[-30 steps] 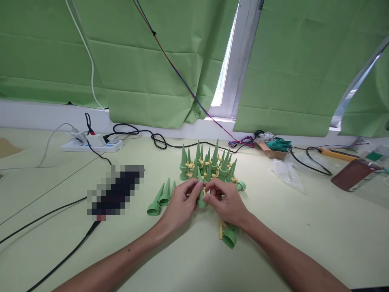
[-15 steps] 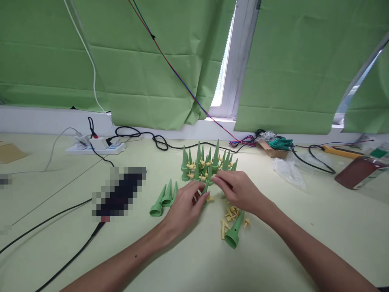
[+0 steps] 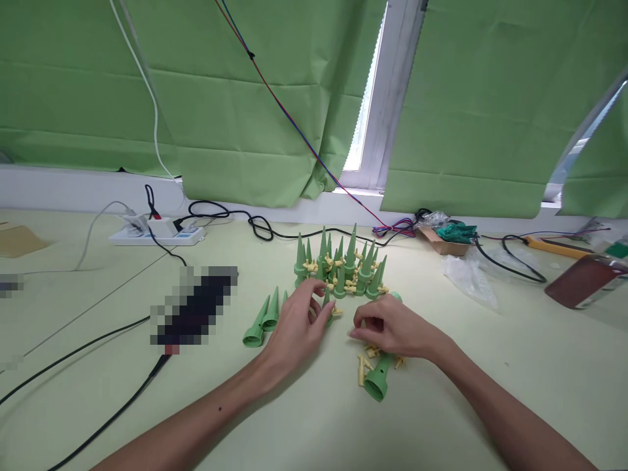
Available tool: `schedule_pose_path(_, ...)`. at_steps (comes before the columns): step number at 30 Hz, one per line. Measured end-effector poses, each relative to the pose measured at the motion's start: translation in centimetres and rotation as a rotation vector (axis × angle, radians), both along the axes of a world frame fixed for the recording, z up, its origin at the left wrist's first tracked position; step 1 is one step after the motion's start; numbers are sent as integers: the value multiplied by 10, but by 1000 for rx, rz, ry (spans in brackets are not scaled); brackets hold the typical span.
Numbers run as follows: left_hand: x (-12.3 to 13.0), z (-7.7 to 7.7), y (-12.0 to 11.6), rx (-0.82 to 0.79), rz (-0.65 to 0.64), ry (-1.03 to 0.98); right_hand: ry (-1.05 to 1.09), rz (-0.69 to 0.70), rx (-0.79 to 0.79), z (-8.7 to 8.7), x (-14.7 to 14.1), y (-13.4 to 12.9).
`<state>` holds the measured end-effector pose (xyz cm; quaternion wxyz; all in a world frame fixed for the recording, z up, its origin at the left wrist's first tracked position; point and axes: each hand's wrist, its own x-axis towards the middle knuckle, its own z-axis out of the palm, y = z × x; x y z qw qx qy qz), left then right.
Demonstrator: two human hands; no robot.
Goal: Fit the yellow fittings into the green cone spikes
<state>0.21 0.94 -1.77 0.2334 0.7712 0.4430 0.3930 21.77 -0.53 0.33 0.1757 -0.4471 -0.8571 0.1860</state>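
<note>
My left hand [image 3: 300, 315] is closed round a green plastic cone-shaped spike [image 3: 326, 299], its point upward. A small yellow fitting [image 3: 337, 312] sticks out of that spike on the right. My right hand [image 3: 395, 325] is held apart from it, fingers curled and thumb and forefinger close together; anything between them is too small or hidden to make out. Beneath and in front of the right hand lie several yellow fittings [image 3: 362, 370] and a green cone on its side [image 3: 377, 381]. Behind both hands stands a cluster of upright green cones [image 3: 350, 255] with yellow fittings attached.
More green cones [image 3: 255, 333] lean left of my left hand. A pixelated dark object [image 3: 196, 311] with a cable lies on the left. At the back are a power strip [image 3: 161, 235], a small cardboard box [image 3: 444, 243] and plastic bags [image 3: 468, 278]. A reddish-brown bottle [image 3: 583, 282] lies far right.
My right hand has drawn back from the cone cluster towards me, over the loose yellow fittings. My left hand stays on its cone. The view has shifted slightly.
</note>
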Motion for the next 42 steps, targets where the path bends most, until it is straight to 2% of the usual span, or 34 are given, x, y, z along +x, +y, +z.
schedule_pose_path(6, 2, 8, -7, 79, 135, -184, 5, 74, -149, 0, 1, -2)
schedule_pose_path(8, 1, 10, -9, 148, 124, -247, -6, 91, -174, 0, 2, -2)
schedule_pose_path(11, 1, 10, -13, 224, -67, -122, -14, 98, -177, -2, 2, -2)
schedule_pose_path(14, 2, 10, -17, 207, -355, 212, -1, 80, -127, -4, 2, -1)
schedule_pose_path(17, 5, 9, -21, 143, -501, 446, 13, 26, -46, -6, 1, 0)
schedule_pose_path(21, 5, 10, -23, 130, -531, 533, 20, -74, 66, -5, 0, 1)
schedule_pose_path(25, 4, 11, -22, 137, -569, 564, -3, -108, 104, -4, 0, 2)
schedule_pose_path(37, 3, 14, -23, 120, -565, 609, -30, -112, 120, -7, -1, 3)
schedule_pose_path(42, 4, 11, -23, 134, -539, 627, -1, -90, 22, 0, 5, 3)
